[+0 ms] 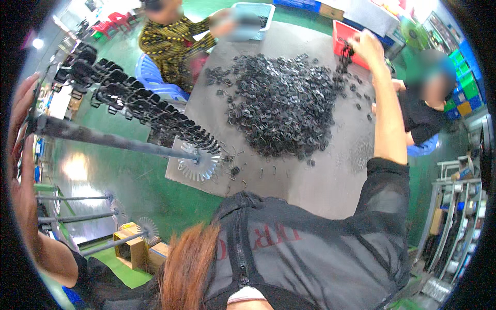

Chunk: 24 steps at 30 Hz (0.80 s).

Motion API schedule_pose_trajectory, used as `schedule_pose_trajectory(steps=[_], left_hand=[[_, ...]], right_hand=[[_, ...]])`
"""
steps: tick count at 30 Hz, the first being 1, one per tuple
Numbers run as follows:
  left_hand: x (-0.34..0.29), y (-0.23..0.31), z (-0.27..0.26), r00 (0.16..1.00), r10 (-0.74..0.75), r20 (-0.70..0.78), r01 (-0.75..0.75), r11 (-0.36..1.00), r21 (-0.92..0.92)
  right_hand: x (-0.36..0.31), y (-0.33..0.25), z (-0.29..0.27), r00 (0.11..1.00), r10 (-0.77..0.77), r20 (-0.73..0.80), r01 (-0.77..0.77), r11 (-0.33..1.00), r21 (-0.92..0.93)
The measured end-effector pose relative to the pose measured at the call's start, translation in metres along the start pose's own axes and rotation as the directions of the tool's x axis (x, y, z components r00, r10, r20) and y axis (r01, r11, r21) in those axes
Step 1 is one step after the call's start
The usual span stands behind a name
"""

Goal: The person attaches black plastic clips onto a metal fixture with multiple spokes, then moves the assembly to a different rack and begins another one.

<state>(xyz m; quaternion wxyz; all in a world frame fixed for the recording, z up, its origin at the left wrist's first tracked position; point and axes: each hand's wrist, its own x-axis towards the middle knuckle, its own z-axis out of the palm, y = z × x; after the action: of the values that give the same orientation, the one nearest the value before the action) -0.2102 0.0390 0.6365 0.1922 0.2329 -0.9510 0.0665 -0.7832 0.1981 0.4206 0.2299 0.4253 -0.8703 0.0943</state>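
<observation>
A cluster of small black clips [345,56] is held pinched in the right hand [368,46] over the red tray [341,35] beyond the bench [320,181] pile, while the rack pole [103,138] is steadied by the flat, open left hand [23,124].

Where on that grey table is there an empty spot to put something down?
The near part of the grey table is bare, between the pile of black clips and the person's black jacket. The middle is crowded with clips, and scattered ones lie toward the red bin.
</observation>
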Motion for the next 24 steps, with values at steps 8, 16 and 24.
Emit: schedule_pose_trajectory(steps=[8, 16, 24], left_hand=[[0.019, 0.02, 0.006, 0.996, 0.091, 0.024, -0.094, 0.987, 0.133], [0.016, 0.042, 0.002, 0.997, 0.061, -0.036, -0.047, 0.951, 0.307], [0.02, 0.049, 0.005, 0.991, 0.104, -0.084, -0.083, 0.972, 0.221]], right_hand=[[-0.023, -0.089, 0.003, 0.998, 0.057, 0.025, -0.061, 0.976, 0.21], [-0.061, -0.327, -0.174, 0.777, -0.104, -0.621, 0.63, 0.161, 0.76], [-0.061, -0.368, -0.189, 0.843, -0.031, -0.536, 0.531, 0.195, 0.824]])
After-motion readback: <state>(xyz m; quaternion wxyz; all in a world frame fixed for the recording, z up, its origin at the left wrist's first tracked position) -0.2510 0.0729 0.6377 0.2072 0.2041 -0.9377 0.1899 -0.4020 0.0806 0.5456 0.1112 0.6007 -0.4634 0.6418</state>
